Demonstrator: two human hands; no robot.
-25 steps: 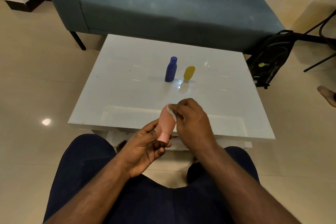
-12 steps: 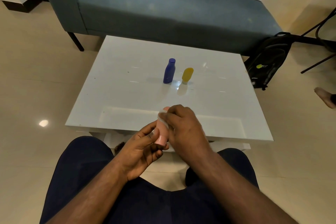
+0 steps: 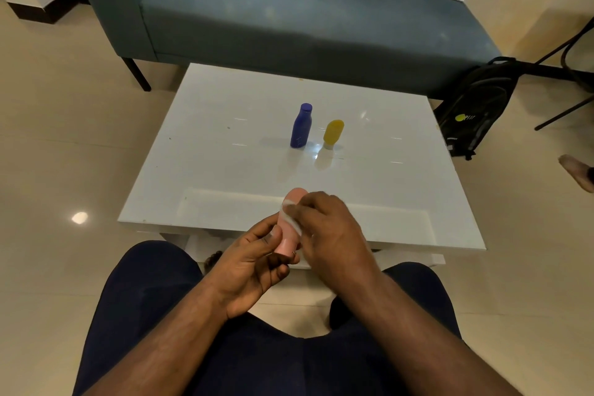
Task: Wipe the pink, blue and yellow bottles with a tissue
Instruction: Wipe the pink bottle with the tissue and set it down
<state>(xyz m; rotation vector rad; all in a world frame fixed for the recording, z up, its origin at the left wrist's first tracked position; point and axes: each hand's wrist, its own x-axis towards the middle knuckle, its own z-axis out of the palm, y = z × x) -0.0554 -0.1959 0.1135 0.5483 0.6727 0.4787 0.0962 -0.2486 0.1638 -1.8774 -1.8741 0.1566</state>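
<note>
1. Pink bottle (image 3: 291, 228) is pinched near its cap by the left hand (image 3: 254, 262), above the white table's (image 3: 225, 170) near edge.
2. Right hand (image 3: 328, 228) fingers press a tissue (image 3: 289, 215) against it.
3. Blue bottle (image 3: 301, 126) and yellow bottle (image 3: 333, 133) stand mid-table.

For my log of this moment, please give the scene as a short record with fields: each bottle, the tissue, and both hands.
pink plastic bottle: held above the table's near edge, cap end down
white tissue: pressed on the pink bottle
left hand: grips the pink bottle's cap end
right hand: holds the tissue
blue plastic bottle: upright on white glossy table
yellow plastic bottle: beside the blue one, apart
</note>
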